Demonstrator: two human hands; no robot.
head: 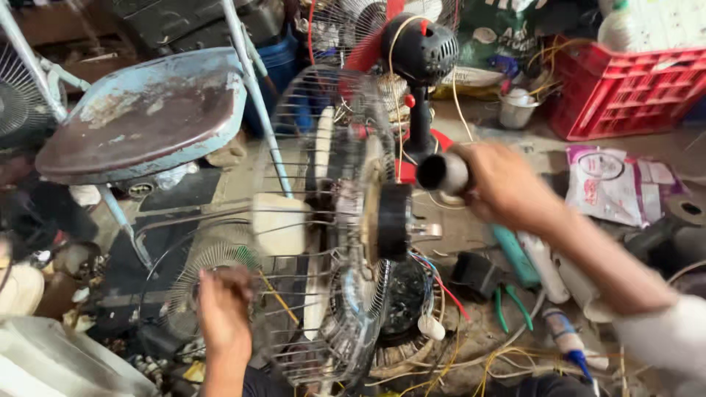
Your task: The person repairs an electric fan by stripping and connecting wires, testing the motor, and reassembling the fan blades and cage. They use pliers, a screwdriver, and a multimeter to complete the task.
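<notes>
The fan guard (323, 220) is thin bare metal wire, shiny where light catches it, dulled elsewhere. The tube (443, 173) in the right hand (507, 187) looks like smooth grey metal with a soft sheen. The motor housing (393, 220) at the fan's centre is black, semi-glossy plastic. The chair seat (147, 110) is painted metal, its pale blue coat chipped and rusted brown, matt and rough. The crate (625, 88) is glossy red plastic. The floor (478, 125) looks like rough, dusty concrete.

Even, soft daylight, moderately bright, no hard shadows or glare. Heavy motion blur on wire fan guard (323, 220) and both hands; background red plastic crate (625, 88) sharper. Slight wide-angle stretch at edges.
</notes>
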